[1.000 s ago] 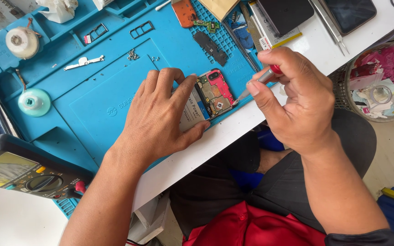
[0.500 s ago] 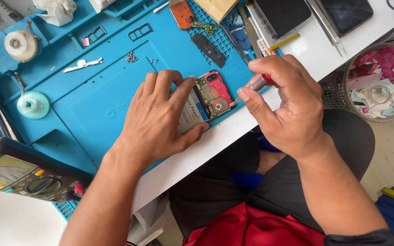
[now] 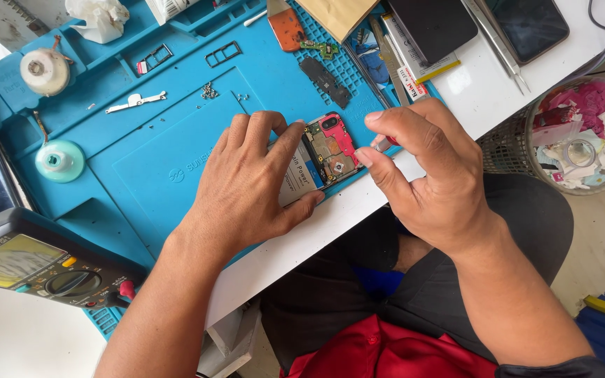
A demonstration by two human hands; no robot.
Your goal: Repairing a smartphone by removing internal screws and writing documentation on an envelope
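An opened phone (image 3: 327,150) with a red frame, bare circuit board and white battery lies on a blue repair mat (image 3: 148,168) at the table's front edge. My left hand (image 3: 250,185) lies flat over the phone's battery end, fingers spread, pressing it down. My right hand (image 3: 425,171) pinches a thin screwdriver (image 3: 384,143) with a red grip, its tip at the phone's right side by the board. The tip itself is hidden behind my fingers.
Small screws (image 3: 209,91), a metal bracket (image 3: 134,103), SIM trays (image 3: 222,53) and a black cover piece (image 3: 325,80) lie on the mat. A multimeter (image 3: 36,262) sits at lower left. Two phones (image 3: 530,24) and tweezers (image 3: 498,38) lie at upper right, a waste basket (image 3: 575,136) beside the table.
My right hand has moved left and closer to the phone, bringing the screwdriver down to its right edge. My left hand stays on the phone.
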